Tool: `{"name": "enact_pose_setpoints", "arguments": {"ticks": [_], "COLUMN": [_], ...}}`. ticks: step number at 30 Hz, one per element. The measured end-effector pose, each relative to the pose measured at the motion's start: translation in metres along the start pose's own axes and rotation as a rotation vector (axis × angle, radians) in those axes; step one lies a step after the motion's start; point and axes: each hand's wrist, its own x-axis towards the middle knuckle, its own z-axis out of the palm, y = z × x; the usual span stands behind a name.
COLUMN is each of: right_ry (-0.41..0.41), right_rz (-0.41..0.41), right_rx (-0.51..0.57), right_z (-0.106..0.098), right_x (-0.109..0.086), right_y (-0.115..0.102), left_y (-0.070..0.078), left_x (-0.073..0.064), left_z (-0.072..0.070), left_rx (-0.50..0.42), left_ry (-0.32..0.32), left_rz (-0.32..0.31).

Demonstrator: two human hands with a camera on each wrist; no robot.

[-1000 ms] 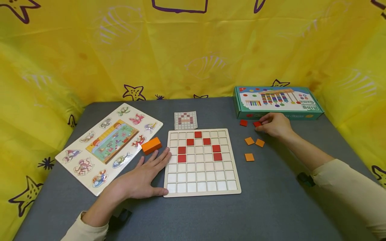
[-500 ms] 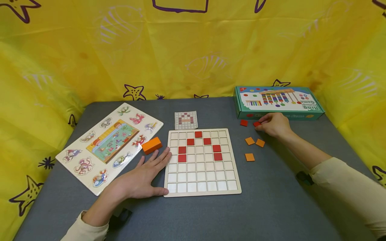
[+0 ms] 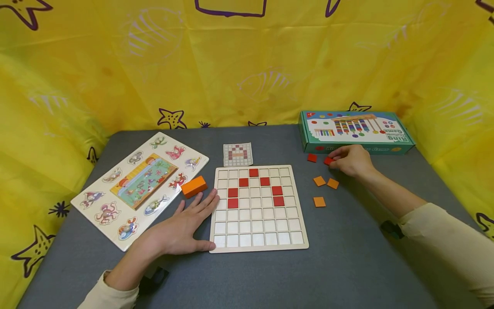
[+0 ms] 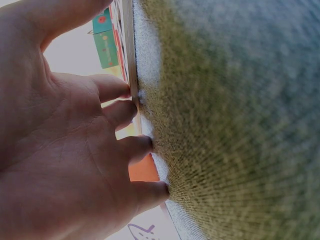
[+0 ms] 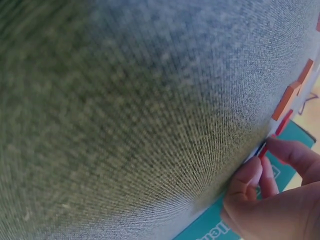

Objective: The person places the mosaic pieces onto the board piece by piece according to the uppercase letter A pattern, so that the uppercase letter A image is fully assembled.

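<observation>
In the head view, my right hand (image 3: 353, 161) pinches a small square red tile (image 3: 329, 161) between thumb and fingers, just in front of the green box. The right wrist view shows the fingertips around this red tile (image 5: 263, 150), low at the table. Another red tile (image 3: 311, 158) lies to its left. My left hand (image 3: 181, 231) lies with fingers spread, thumb and fingertips touching the left edge of a wooden grid board (image 3: 261, 249). Several red tiles sit in the board's upper cells, forming a peaked shape. Behind the board lies a small printed pattern card (image 3: 237, 161).
Orange tiles (image 3: 319, 201) lie right of the board. A green ring game box (image 3: 359, 133) stands at the back right. To the left is a sea-animal peg puzzle (image 3: 154, 146), with an orange block (image 3: 194, 186) at its right edge. Yellow cloth (image 3: 216, 77) surrounds the grey table (image 3: 262, 279).
The red tile at my right fingertips has shifted very slightly toward me and shows a little more. My left hand and the board have not moved.
</observation>
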Motion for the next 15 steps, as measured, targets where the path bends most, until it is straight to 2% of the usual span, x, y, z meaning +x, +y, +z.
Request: {"name": "enact_pose_setpoints", "arguments": {"ticks": [15], "right_ry": [-0.046], "right_rz": [-0.024], "right_rx": [0.024], "right_z": [-0.003], "right_x": [-0.0025], "right_y": [0.0002], "left_y": [-0.0005], "left_x": [0.0008], "left_z": [-0.0001], "left_rx": [0.002], "left_ry": [-0.006], "left_rz": [-0.006]}}
